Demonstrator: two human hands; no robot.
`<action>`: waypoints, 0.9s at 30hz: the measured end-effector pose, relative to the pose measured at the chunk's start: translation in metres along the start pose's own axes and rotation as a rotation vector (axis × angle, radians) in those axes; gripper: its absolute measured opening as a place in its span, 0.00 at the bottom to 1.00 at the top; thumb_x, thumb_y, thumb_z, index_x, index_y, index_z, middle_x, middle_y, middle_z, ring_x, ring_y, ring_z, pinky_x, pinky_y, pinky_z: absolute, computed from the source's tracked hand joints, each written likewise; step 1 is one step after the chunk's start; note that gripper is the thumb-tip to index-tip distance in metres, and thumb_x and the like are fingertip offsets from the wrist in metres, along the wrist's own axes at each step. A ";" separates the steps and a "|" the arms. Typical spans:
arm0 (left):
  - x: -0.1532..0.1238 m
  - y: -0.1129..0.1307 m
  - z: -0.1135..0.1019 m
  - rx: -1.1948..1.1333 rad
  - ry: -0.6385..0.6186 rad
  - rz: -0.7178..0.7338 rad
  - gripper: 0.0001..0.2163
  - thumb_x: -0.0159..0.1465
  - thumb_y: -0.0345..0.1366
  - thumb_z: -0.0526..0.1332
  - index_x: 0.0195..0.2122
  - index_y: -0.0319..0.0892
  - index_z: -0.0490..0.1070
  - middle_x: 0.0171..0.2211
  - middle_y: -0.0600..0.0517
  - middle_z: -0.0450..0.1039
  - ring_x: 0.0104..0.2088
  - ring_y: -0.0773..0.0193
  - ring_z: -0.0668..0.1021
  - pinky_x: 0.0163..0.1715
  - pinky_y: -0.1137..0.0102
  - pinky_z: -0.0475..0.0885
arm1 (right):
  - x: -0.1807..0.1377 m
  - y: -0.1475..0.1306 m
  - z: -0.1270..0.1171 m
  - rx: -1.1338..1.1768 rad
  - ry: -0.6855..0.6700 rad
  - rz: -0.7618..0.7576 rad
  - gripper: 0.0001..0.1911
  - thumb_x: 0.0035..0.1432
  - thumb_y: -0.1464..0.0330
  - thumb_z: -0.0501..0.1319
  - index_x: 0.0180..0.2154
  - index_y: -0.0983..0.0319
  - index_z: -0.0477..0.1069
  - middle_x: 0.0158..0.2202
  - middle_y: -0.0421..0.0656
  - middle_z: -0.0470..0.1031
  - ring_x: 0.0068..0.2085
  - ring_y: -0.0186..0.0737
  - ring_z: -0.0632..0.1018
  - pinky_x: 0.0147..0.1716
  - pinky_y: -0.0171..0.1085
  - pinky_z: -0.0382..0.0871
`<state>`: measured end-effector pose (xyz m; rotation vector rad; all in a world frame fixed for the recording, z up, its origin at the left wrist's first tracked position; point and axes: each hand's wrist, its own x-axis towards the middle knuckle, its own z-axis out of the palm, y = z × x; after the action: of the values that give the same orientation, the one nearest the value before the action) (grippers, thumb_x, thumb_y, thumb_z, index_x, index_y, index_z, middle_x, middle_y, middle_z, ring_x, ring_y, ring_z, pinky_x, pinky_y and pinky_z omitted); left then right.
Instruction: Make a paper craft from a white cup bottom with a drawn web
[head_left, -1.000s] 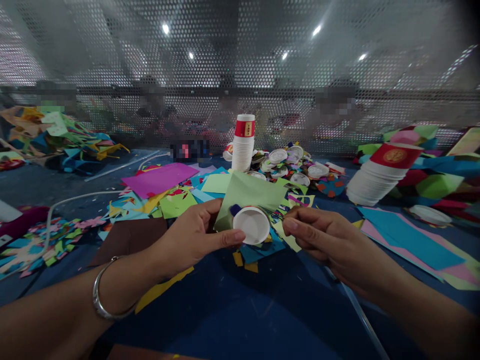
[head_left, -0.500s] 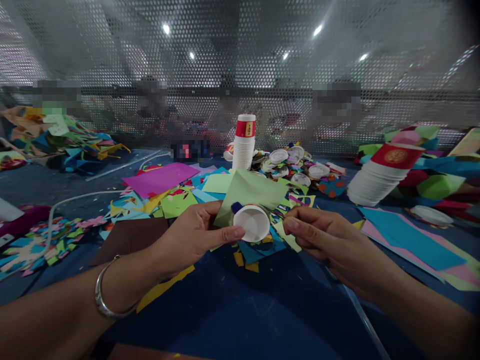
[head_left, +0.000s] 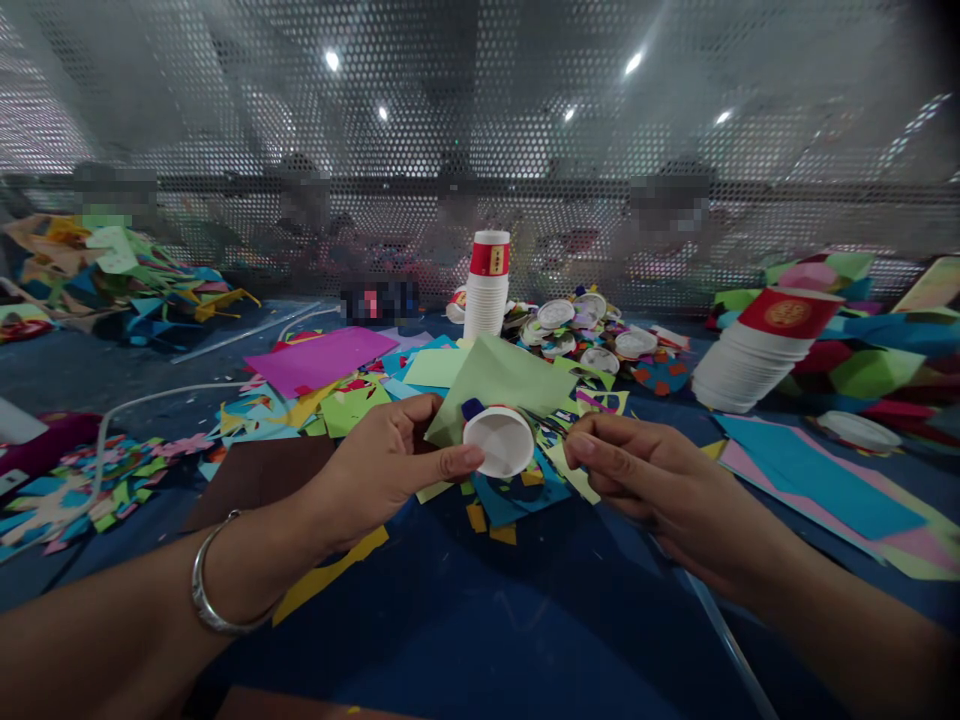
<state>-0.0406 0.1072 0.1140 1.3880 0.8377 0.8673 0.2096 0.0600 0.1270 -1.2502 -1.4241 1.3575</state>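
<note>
My left hand point(head_left: 401, 450) pinches a round white paper cup base point(head_left: 501, 443) between thumb and fingers, its pale recessed side facing me. A dark blue scrap point(head_left: 472, 408) pokes out at the base's upper left rim. Directly behind it is a light green paper sheet point(head_left: 502, 375); whether my fingers also hold the sheet I cannot tell. To the right, apart from the base, my right hand point(head_left: 637, 465) is closed with thumb and forefinger pressed together. Anything between those fingertips is too small or hidden to make out. A silver bangle point(head_left: 206, 580) circles my left wrist.
Paper cup stacks stand at centre back point(head_left: 487, 290) and, leaning, at right point(head_left: 757, 350). A pile of cup bases point(head_left: 577, 325) lies between them. Coloured paper point(head_left: 322, 360) and small cut pieces point(head_left: 112, 480) cover the left. Blue and pink sheets point(head_left: 832, 480) lie right; a perforated screen point(head_left: 450, 130) stands behind.
The cup base in my left hand has shifted very slightly up and left. My right hand keeps almost the same place and pinch.
</note>
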 end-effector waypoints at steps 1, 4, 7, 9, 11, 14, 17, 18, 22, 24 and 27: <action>0.000 0.000 0.000 0.008 -0.004 0.003 0.15 0.56 0.39 0.74 0.40 0.41 0.74 0.38 0.52 0.76 0.39 0.64 0.76 0.43 0.68 0.74 | 0.000 0.000 0.000 0.010 -0.003 0.004 0.21 0.61 0.49 0.66 0.33 0.61 0.69 0.22 0.31 0.51 0.21 0.26 0.47 0.17 0.30 0.37; 0.000 0.000 0.000 0.019 -0.017 0.014 0.15 0.56 0.39 0.74 0.40 0.40 0.74 0.39 0.51 0.76 0.38 0.65 0.76 0.42 0.68 0.73 | 0.001 -0.001 0.001 0.041 -0.009 0.019 0.21 0.61 0.50 0.67 0.33 0.61 0.69 0.22 0.30 0.50 0.21 0.26 0.47 0.16 0.30 0.37; 0.000 -0.001 0.000 -0.021 -0.034 0.003 0.14 0.57 0.38 0.73 0.40 0.40 0.74 0.38 0.52 0.75 0.38 0.65 0.76 0.41 0.68 0.74 | 0.002 -0.001 0.001 0.077 -0.012 0.016 0.21 0.62 0.51 0.67 0.33 0.61 0.69 0.22 0.30 0.50 0.20 0.25 0.46 0.15 0.30 0.37; 0.000 -0.001 0.001 -0.048 -0.051 -0.012 0.14 0.57 0.38 0.73 0.41 0.40 0.73 0.37 0.52 0.75 0.38 0.65 0.77 0.41 0.68 0.75 | 0.002 -0.002 0.001 0.100 -0.019 0.014 0.20 0.62 0.51 0.67 0.33 0.61 0.70 0.22 0.30 0.50 0.20 0.26 0.45 0.15 0.30 0.37; 0.000 -0.002 0.001 -0.065 -0.061 -0.020 0.15 0.57 0.38 0.74 0.42 0.39 0.74 0.38 0.52 0.76 0.37 0.66 0.77 0.41 0.67 0.76 | 0.002 -0.002 0.001 0.123 -0.028 0.014 0.20 0.61 0.51 0.68 0.33 0.62 0.71 0.21 0.29 0.49 0.21 0.26 0.45 0.15 0.30 0.37; 0.000 -0.002 0.002 -0.079 -0.059 -0.027 0.17 0.55 0.38 0.75 0.43 0.39 0.74 0.40 0.51 0.76 0.37 0.66 0.77 0.41 0.68 0.76 | 0.002 -0.001 0.001 0.141 -0.034 0.018 0.20 0.61 0.51 0.68 0.33 0.62 0.72 0.21 0.29 0.49 0.21 0.26 0.45 0.15 0.30 0.37; 0.000 0.000 0.002 -0.076 -0.058 -0.033 0.17 0.55 0.38 0.76 0.41 0.39 0.75 0.39 0.52 0.77 0.37 0.67 0.77 0.41 0.70 0.75 | 0.002 0.000 0.002 0.130 -0.035 0.025 0.20 0.61 0.52 0.68 0.34 0.62 0.72 0.21 0.30 0.50 0.21 0.26 0.46 0.16 0.30 0.37; 0.000 0.000 0.002 -0.074 -0.064 -0.034 0.16 0.55 0.38 0.75 0.41 0.39 0.75 0.39 0.52 0.77 0.37 0.67 0.77 0.41 0.71 0.75 | 0.002 0.000 0.002 0.125 -0.034 0.024 0.19 0.61 0.52 0.68 0.34 0.62 0.72 0.22 0.30 0.50 0.21 0.26 0.46 0.16 0.30 0.38; -0.002 0.001 0.002 -0.068 -0.078 -0.032 0.15 0.55 0.37 0.75 0.40 0.40 0.77 0.38 0.53 0.78 0.37 0.68 0.77 0.40 0.72 0.75 | 0.002 0.000 0.003 0.103 -0.034 0.014 0.19 0.61 0.52 0.68 0.34 0.62 0.72 0.22 0.30 0.50 0.21 0.27 0.46 0.16 0.30 0.38; -0.003 0.000 0.002 -0.060 -0.070 -0.033 0.15 0.55 0.37 0.76 0.39 0.40 0.77 0.37 0.53 0.78 0.36 0.68 0.77 0.39 0.72 0.75 | 0.002 -0.001 0.003 0.092 -0.041 0.013 0.19 0.61 0.52 0.68 0.34 0.61 0.71 0.22 0.30 0.50 0.21 0.27 0.46 0.16 0.30 0.37; -0.003 0.000 0.002 -0.062 -0.071 -0.041 0.14 0.54 0.37 0.76 0.39 0.40 0.77 0.36 0.54 0.78 0.35 0.68 0.77 0.38 0.72 0.75 | 0.002 -0.001 0.002 0.071 -0.043 0.008 0.20 0.61 0.51 0.68 0.33 0.61 0.70 0.21 0.30 0.51 0.21 0.26 0.46 0.16 0.30 0.37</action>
<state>-0.0404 0.1042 0.1138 1.3353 0.7763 0.8019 0.2069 0.0612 0.1281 -1.1886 -1.3892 1.4362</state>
